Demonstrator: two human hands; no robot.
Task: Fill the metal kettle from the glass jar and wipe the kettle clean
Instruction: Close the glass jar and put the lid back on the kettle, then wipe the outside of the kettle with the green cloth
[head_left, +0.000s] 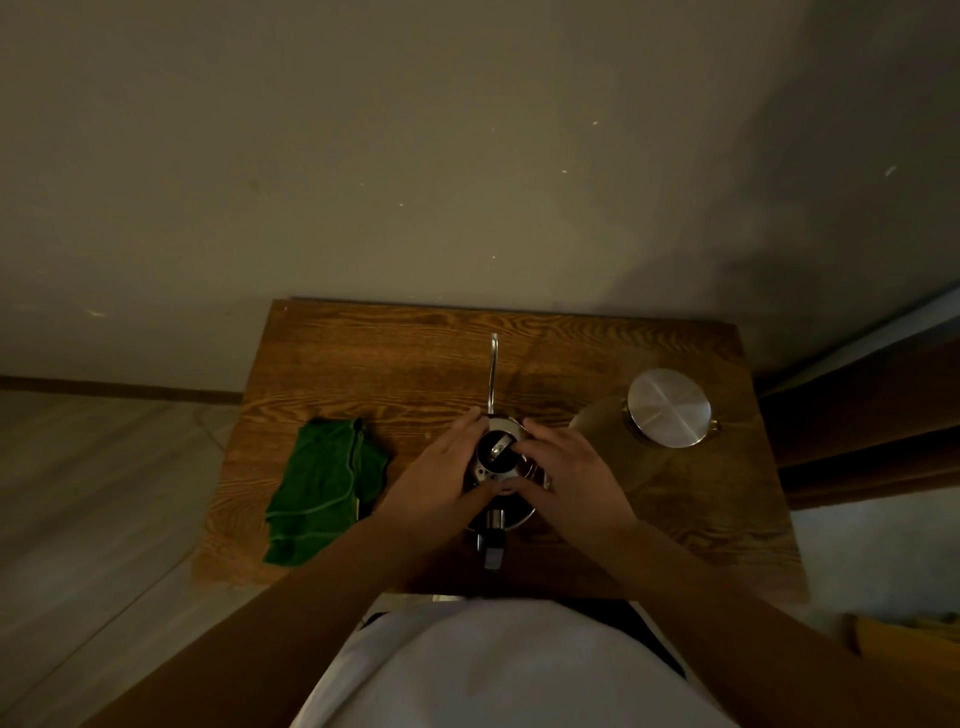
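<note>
The metal kettle (497, 457) stands in the middle of the wooden table (363, 353), its thin spout pointing away from me and its handle toward me. My left hand (441, 473) wraps its left side and my right hand (571, 473) its right side, fingers touching the lid rim. The glass jar (602, 415) with a round metal lid (669, 407) stands to the right, apart from my hands. A crumpled green cloth (324, 483) lies to the left on the table.
The table is small and pushed against a plain wall. Floor shows on the left, and a dark door frame (857, 415) stands close to the right edge. My white shirt covers the near table edge.
</note>
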